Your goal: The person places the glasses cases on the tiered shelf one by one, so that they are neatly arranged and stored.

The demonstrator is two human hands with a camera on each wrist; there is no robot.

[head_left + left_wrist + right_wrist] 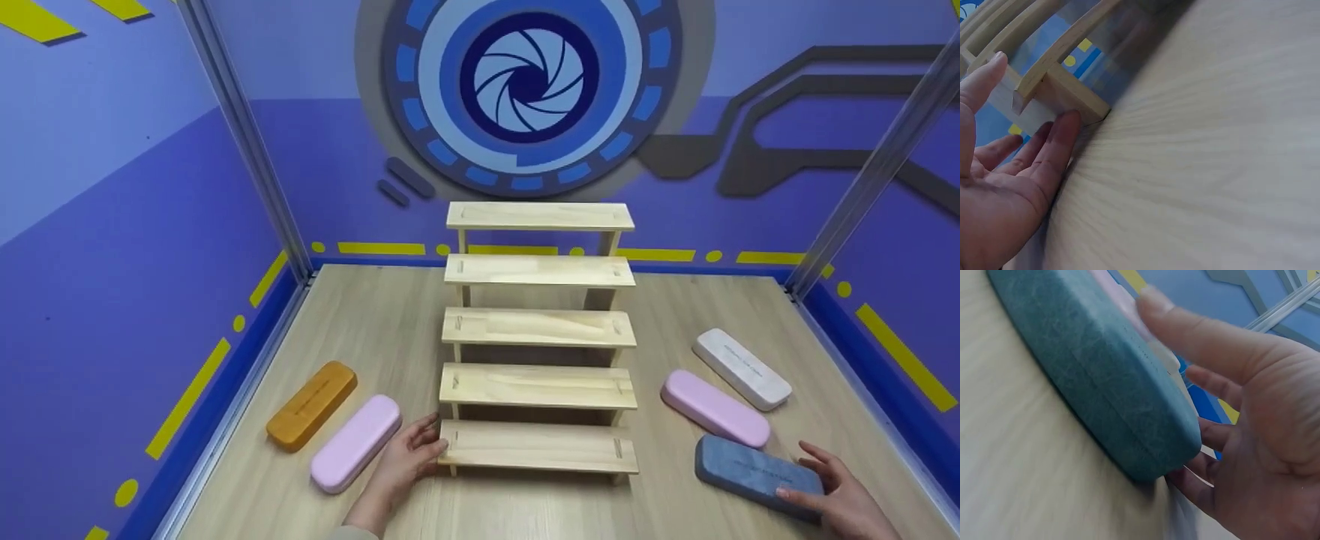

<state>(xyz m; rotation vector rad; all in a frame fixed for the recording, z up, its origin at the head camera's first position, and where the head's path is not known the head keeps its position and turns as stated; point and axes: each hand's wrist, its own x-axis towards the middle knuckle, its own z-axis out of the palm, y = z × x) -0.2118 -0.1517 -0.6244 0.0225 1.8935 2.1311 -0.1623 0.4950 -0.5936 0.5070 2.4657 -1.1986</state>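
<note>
A wooden stepped rack (537, 386) with several shelves stands in the middle of the table. My left hand (409, 457) is at the left end of its lowest shelf, thumb by the shelf edge. In the left wrist view, the fingers (1053, 149) reach low beside the rack's wooden leg (1081, 93), loosely bent. A blue-grey glasses case (757, 474) lies at the front right. Around its right end my right hand (847, 495) is spread, thumb over the top. In the right wrist view, the fingertips (1190, 478) are right at the case's end (1168, 450).
Left of the rack lie an orange-brown glasses case (313, 405) and a pink one (356, 444). Another pink case (715, 409) and a white case (742, 369) lie on the right. Blue panels (315, 165) with metal corner posts (247, 142) enclose the table (360, 315).
</note>
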